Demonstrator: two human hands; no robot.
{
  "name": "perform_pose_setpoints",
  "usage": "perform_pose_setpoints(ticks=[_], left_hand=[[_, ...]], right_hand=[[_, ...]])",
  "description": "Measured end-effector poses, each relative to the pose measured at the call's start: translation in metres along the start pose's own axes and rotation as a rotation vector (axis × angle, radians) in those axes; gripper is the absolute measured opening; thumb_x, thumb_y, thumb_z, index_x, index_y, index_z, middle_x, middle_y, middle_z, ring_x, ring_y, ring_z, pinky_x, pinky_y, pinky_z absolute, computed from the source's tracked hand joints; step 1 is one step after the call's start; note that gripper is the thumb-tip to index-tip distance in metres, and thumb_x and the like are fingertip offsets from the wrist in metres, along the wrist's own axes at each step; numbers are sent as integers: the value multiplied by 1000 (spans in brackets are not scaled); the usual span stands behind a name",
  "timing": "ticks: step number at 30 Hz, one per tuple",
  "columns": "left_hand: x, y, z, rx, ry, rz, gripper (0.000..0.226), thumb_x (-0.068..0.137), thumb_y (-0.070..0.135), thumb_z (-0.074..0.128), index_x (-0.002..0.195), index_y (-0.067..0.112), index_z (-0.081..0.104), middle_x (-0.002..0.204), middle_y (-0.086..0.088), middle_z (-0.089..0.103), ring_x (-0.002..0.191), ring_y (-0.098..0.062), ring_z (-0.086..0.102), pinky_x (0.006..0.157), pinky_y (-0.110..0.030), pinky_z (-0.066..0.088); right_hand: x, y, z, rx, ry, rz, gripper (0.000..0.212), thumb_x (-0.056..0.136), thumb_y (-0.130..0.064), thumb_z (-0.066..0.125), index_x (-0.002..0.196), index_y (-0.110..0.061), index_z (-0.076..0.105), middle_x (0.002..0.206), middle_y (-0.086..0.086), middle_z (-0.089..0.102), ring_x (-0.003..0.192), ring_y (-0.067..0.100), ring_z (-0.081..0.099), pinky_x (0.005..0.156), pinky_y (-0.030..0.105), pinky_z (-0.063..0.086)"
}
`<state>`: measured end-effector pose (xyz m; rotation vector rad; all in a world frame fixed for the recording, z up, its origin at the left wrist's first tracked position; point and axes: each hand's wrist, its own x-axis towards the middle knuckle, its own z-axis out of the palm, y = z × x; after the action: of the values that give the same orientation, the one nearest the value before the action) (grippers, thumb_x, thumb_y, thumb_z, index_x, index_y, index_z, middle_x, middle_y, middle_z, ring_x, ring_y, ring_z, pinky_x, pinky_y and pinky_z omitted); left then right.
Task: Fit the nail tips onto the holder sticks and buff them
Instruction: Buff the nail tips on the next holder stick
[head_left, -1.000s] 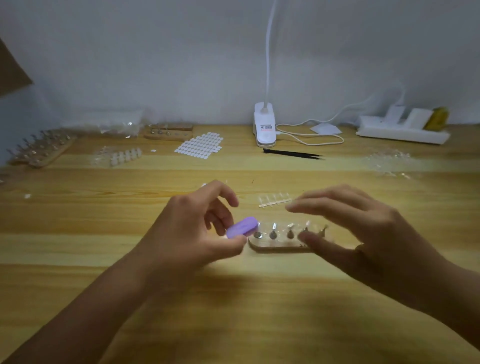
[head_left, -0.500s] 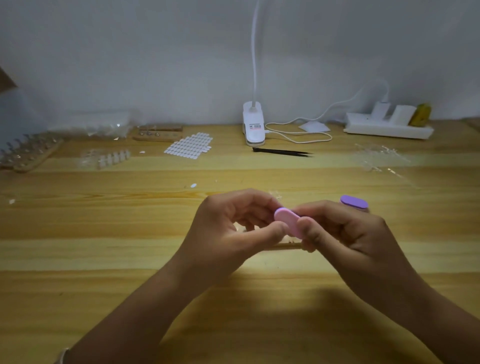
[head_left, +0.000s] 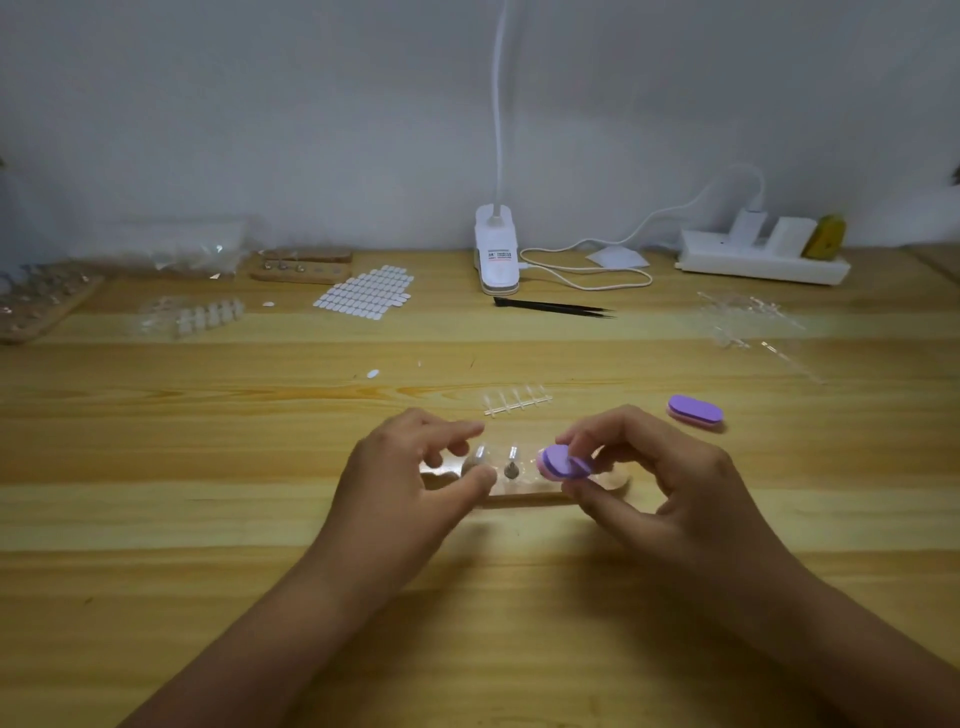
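Since half a second ago the hands have been drawn apart, and two holder sticks (head_left: 511, 464) are now uncovered in the wooden base (head_left: 519, 492). A purple buffer (head_left: 563, 462) is pinched between the thumb and fingertips of the right hand (head_left: 660, 483), purple face up, just over the right part of the base. The left hand (head_left: 415, 480) is curled beside the left stick, with the thumb tip against its foot and the forefinger above. Whether that stick is gripped cannot be told. A clear nail tip (head_left: 480, 453) is seen on it. A second buffer (head_left: 695, 411) is laid on the table (head_left: 208, 519) to the right, well apart. A strip of nail tips (head_left: 517, 402) is laid just behind the base. A label is borne by the lamp clip (head_left: 496, 254), but its print cannot be read.
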<state>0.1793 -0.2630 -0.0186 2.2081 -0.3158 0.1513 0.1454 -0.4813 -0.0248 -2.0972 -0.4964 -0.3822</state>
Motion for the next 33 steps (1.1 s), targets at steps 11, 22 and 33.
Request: perform_pose_setpoints(ticks=[11,22,33], left_hand=[[4,-12,8,-133,-23,-73,23,72,18,84,87,34,78,82,13,71,67,-6,57,65,-21,48],[-9,6,4,-80,108,273,4,78,19,80,82,20,79,78,14,75,71,-2,69,63,-26,52],[-15,14,9,-575,-82,109,6,76,15,78,81,13,80,76,-1,75,69,-15,70,65,-26,56]], right_hand=[[-4,0,5,-217,63,-248,33,82,-5,72,115,-7,71,109,0,71,103,14,67,87,27,55],[1,8,-1,-226,227,-293,32,85,-8,75,116,-4,68,106,2,70,94,12,66,85,26,54],[1,4,-5,-294,254,-408,25,88,-8,73,111,-4,68,107,11,70,100,16,67,87,29,55]])
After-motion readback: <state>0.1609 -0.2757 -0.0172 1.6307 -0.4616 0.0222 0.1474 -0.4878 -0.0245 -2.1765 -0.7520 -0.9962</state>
